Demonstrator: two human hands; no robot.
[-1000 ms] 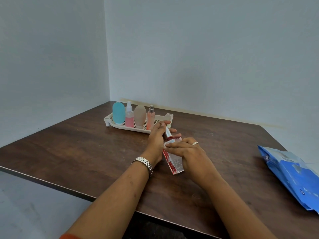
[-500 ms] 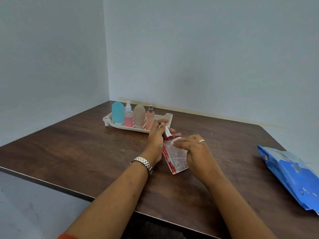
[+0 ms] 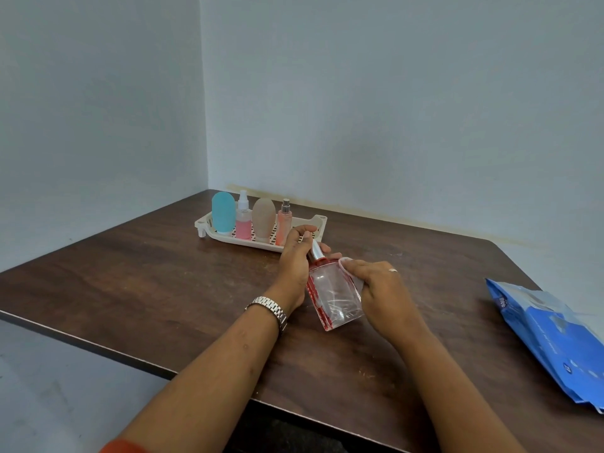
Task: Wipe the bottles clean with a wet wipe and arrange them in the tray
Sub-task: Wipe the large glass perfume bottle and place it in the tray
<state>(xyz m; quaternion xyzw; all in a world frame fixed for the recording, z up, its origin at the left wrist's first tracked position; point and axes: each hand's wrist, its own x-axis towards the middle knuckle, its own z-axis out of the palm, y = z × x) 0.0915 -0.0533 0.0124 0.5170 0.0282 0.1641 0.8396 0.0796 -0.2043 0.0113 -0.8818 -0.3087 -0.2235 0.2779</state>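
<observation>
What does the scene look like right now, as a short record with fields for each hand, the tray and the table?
left hand: grips the neck end of the tilted clear bottle
right hand: holds a wet wipe against that bottle's side
tray: blue bottle, pink spray bottle, tan bottle, peach spray bottle, upright in a row
table: blue wipes pack at the right
pending: clear bottle not yet in tray

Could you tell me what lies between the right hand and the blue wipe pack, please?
Only bare brown table: the head view shows nothing between the right hand and the blue wipe pack.
</observation>
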